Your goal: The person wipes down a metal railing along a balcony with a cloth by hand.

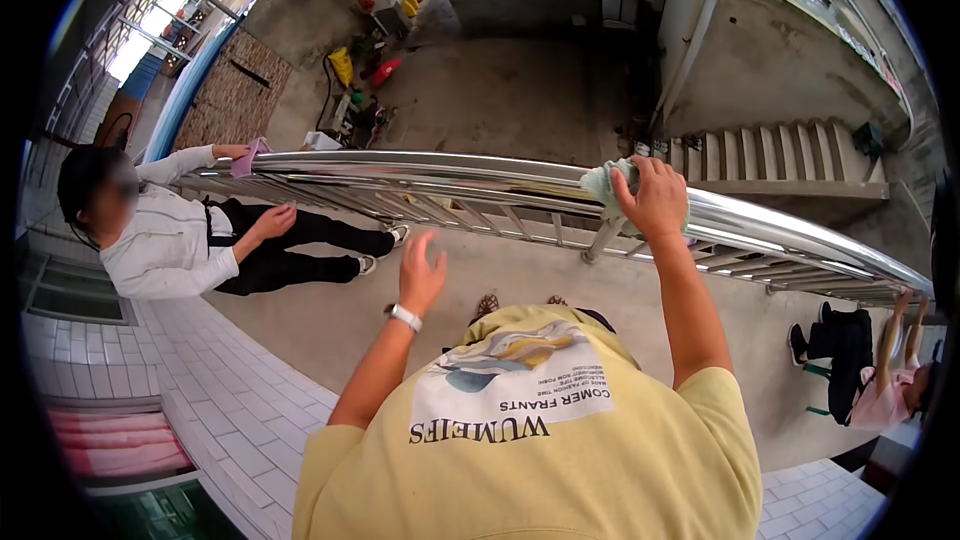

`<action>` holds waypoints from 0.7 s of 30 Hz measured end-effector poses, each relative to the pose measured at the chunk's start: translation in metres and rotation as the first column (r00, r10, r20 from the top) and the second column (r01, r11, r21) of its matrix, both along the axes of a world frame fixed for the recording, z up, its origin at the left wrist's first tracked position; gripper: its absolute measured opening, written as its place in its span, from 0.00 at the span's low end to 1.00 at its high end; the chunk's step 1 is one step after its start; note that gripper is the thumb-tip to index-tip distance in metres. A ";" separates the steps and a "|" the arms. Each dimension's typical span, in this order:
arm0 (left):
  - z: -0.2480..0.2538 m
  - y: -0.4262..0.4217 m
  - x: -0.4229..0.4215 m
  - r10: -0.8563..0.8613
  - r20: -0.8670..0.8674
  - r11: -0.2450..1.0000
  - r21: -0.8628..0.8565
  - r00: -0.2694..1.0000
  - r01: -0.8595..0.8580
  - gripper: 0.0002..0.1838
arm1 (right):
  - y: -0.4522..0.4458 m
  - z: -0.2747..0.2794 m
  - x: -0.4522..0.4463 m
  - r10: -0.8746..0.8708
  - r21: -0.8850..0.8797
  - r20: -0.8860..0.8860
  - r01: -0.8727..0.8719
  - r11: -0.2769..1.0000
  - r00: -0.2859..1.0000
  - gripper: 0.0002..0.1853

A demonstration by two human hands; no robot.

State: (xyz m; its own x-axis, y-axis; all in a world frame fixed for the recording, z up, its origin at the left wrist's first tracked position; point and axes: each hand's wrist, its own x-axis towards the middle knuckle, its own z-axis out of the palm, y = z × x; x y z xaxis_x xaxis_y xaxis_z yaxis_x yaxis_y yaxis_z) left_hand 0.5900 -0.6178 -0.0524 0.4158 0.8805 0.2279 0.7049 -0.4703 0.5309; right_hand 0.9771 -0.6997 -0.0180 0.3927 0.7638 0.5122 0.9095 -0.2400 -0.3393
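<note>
Right hand point(655, 198) clamps a pale green cloth point(606, 186) over the top of the shiny railing point(745, 213), left hand point(422, 270) hangs bare, well apart from it, and a slack grip on that smooth metal could drop the cloth into the courtyard point(500, 105) below! The railing's long axis sweeps left to right across view; the cloth's loose end points left along it, though its own long axis, half hidden under the palm, I can't quite call.

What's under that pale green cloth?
The shiny top rail is under the pale green cloth, showing on both sides. The right hand lies on top. Rail directly beneath is covered, so it can't be seen.
</note>
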 end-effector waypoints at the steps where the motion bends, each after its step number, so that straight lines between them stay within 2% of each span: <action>1: 0.025 0.017 0.021 -0.064 0.014 0.991 0.119 0.998 0.062 0.22 | 0.001 0.001 -0.001 -0.004 0.004 0.002 0.004 1.000 1.000 0.20; 2: 0.046 0.031 0.041 -0.130 0.022 0.964 0.236 0.991 0.122 0.23 | 0.002 0.002 -0.003 0.015 0.014 0.015 -0.015 1.000 1.000 0.20; 4: 0.070 0.053 0.077 -0.236 -0.056 0.934 0.260 0.970 0.243 0.31 | 0.003 0.000 -0.005 0.028 0.022 0.023 -0.029 0.999 0.999 0.19; 5: 0.070 0.063 0.092 -0.243 -0.054 0.932 0.263 0.969 0.248 0.31 | 0.004 -0.002 -0.006 0.021 0.024 0.026 -0.022 0.999 0.999 0.19; 7: 0.059 0.076 0.114 -0.338 -0.305 0.903 0.162 0.890 0.399 0.39 | 0.005 -0.004 -0.007 0.008 0.039 0.031 -0.010 0.999 0.999 0.17; 8: 0.050 0.077 0.119 -0.346 -0.303 0.899 0.165 0.888 0.406 0.39 | 0.005 -0.004 -0.008 0.005 0.055 0.026 -0.007 0.998 1.000 0.15; 10: 0.037 0.077 0.129 -0.240 -0.498 0.951 0.051 0.834 0.304 0.45 | 0.005 -0.008 -0.006 0.004 0.080 0.031 -0.007 0.997 0.999 0.14; 15: 0.034 0.077 0.123 -0.267 -0.440 0.948 0.041 0.857 0.317 0.46 | -0.020 -0.011 0.022 0.020 0.165 0.079 -0.033 0.986 0.997 0.10; 17: 0.035 0.078 0.122 -0.316 -0.404 0.931 0.044 0.858 0.363 0.47 | -0.038 -0.017 0.048 -0.046 0.142 0.096 0.033 0.989 0.994 0.09; 21: 0.035 0.076 0.124 -0.286 -0.428 0.939 0.051 0.857 0.339 0.48 | -0.077 -0.029 0.106 -0.205 0.151 0.114 0.187 0.971 0.972 0.09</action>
